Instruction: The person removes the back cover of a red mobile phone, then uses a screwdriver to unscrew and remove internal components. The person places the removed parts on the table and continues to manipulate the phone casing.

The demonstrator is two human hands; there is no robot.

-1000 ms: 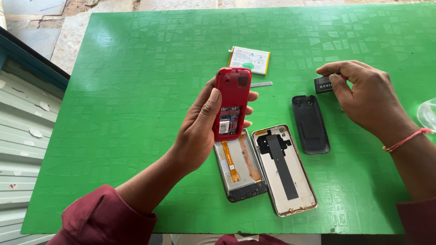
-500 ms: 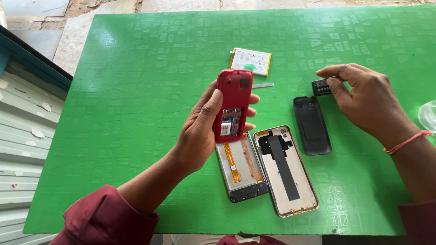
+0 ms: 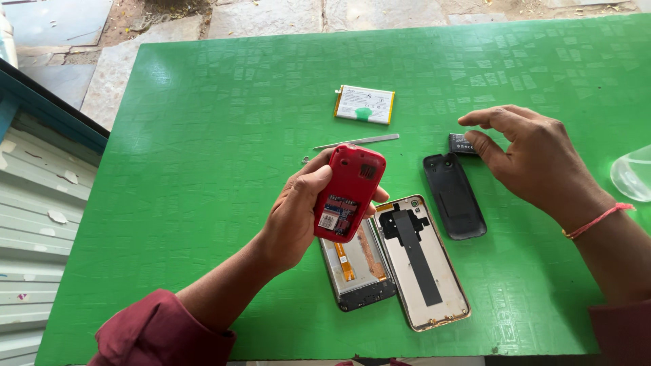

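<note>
Right hand (image 3: 536,159) just let go of the small black battery (image 3: 462,144), fingers now spread; left hand (image 3: 298,213) grips the light, slick-looking red phone (image 3: 349,193) by its edges, probably.

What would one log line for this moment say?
left hand: holds red phone, back open | right hand: open, fingertips at small black battery | black cover flat on green table
</note>
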